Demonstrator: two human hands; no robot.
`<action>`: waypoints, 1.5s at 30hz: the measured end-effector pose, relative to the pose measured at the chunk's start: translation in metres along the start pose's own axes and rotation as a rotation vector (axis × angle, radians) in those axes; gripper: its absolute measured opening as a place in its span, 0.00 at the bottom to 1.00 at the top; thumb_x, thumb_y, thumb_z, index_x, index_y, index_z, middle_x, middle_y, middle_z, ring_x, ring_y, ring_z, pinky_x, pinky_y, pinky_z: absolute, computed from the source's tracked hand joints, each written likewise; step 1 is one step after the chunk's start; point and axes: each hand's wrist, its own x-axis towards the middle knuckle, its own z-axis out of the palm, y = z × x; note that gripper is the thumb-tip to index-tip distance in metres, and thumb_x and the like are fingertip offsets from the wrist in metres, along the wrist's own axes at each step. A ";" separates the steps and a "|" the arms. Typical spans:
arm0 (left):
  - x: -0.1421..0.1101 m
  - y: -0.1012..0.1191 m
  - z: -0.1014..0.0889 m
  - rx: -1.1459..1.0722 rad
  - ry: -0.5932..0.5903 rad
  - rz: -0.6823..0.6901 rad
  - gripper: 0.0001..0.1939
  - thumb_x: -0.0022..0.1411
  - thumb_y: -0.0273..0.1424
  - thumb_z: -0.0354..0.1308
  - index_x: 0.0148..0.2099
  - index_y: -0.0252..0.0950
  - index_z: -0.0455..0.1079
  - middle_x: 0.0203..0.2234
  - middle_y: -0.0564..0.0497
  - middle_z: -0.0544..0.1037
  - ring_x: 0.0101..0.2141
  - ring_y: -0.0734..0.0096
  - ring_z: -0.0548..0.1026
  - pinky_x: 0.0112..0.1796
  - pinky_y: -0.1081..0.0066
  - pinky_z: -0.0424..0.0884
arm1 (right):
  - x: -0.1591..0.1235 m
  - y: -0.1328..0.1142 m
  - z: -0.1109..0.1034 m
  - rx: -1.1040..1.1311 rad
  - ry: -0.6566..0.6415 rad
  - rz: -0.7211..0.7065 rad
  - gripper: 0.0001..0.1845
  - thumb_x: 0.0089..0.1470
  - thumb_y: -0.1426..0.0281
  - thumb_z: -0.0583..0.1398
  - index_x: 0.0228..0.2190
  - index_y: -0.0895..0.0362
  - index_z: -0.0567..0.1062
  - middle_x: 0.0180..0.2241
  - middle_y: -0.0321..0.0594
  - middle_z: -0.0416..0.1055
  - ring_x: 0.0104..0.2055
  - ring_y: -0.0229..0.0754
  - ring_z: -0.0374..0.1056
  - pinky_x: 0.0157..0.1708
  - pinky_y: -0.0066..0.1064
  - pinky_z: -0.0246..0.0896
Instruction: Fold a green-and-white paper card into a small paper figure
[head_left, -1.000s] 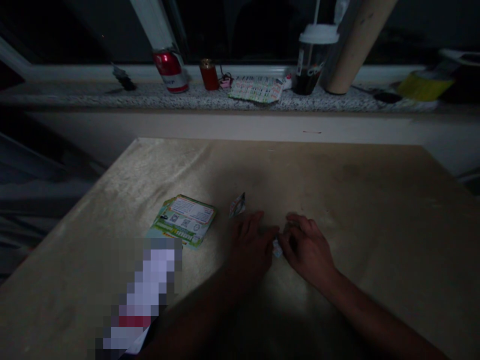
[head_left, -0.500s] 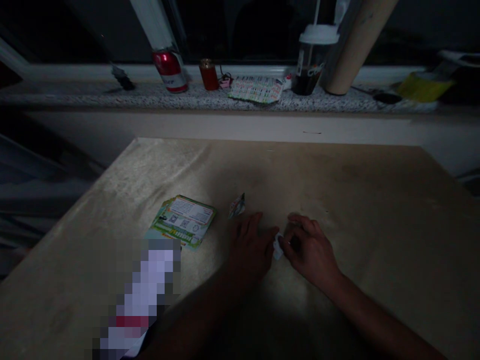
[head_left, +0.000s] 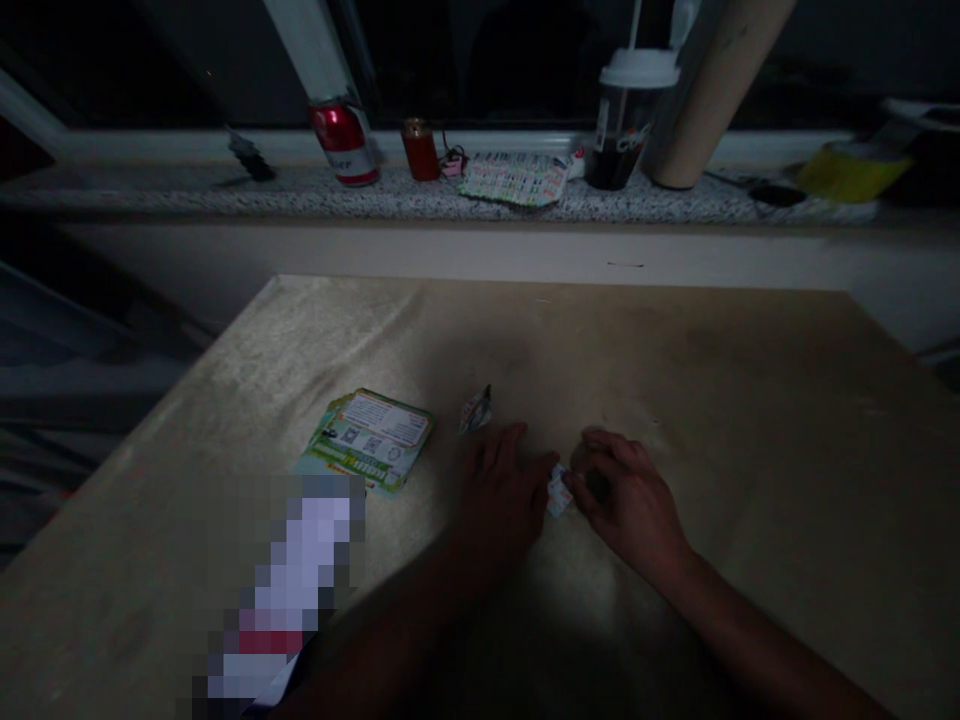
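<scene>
A small piece of printed paper [head_left: 559,492], whitish with faint blue and red marks, is between my two hands on the table. My right hand [head_left: 628,500] is closed, with thumb and fingertips pinching the paper's right edge. My left hand [head_left: 501,495] lies palm down with fingers stretched forward, and its finger nearest the paper touches the left edge. Just beyond my left fingertips stands a small crumpled printed paper piece [head_left: 475,410]. Farther left lies a stack of green-and-white printed cards [head_left: 379,435]. Shadow darkens both hands, the left one most.
A pixelated white-and-red object [head_left: 300,570] lies beside my left forearm on the cloth-covered table [head_left: 675,350]. On the granite sill [head_left: 405,200] stand a red can [head_left: 345,150], an orange-red jar [head_left: 420,152], a foil packet [head_left: 514,178], a lidded cup [head_left: 626,130] and a cardboard tube [head_left: 705,110].
The small paper between my hands has turned from a mostly plain white look to showing its printed marks. My right hand has shifted slightly right; the left stays put.
</scene>
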 end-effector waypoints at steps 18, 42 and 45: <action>0.004 -0.009 -0.002 -0.579 -0.053 -0.160 0.08 0.60 0.29 0.63 0.43 0.37 0.74 0.38 0.46 0.80 0.43 0.58 0.75 0.50 0.55 0.69 | -0.001 -0.009 -0.005 0.371 -0.044 0.029 0.04 0.61 0.68 0.61 0.36 0.54 0.77 0.29 0.39 0.75 0.31 0.44 0.70 0.34 0.37 0.68; 0.000 -0.007 -0.015 -1.361 -0.416 -0.425 0.21 0.52 0.47 0.71 0.31 0.31 0.80 0.23 0.49 0.81 0.24 0.71 0.77 0.26 0.73 0.73 | -0.001 -0.014 -0.013 1.180 -0.238 0.389 0.18 0.51 0.66 0.66 0.15 0.57 0.73 0.15 0.32 0.63 0.19 0.33 0.56 0.21 0.28 0.49; 0.002 -0.004 -0.017 -1.370 -0.422 -0.439 0.23 0.51 0.49 0.71 0.30 0.31 0.80 0.23 0.48 0.81 0.24 0.70 0.77 0.26 0.73 0.73 | 0.001 -0.012 -0.013 1.229 -0.249 0.436 0.16 0.50 0.68 0.66 0.15 0.57 0.74 0.13 0.32 0.63 0.18 0.33 0.56 0.20 0.28 0.49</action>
